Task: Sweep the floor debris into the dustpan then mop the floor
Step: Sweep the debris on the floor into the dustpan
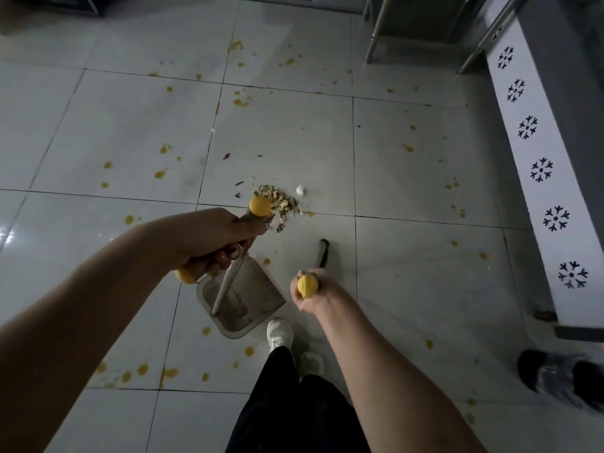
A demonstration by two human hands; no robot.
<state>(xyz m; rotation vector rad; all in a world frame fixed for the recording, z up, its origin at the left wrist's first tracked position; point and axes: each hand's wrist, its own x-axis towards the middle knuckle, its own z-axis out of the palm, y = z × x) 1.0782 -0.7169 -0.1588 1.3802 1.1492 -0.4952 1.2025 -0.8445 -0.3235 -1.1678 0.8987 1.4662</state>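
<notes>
Both arms out fwd, left hand [212, 238] & right hand [310, 289] fisted.

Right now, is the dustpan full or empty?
Nearly empty: the dustpan shows bare metal with faint residue, and the debris pile lies on the floor beyond it.

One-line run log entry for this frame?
phase: sweeping | left hand: grips dustpan handle | right hand: grips broom handle | debris pile: on floor, outside dustpan
</notes>
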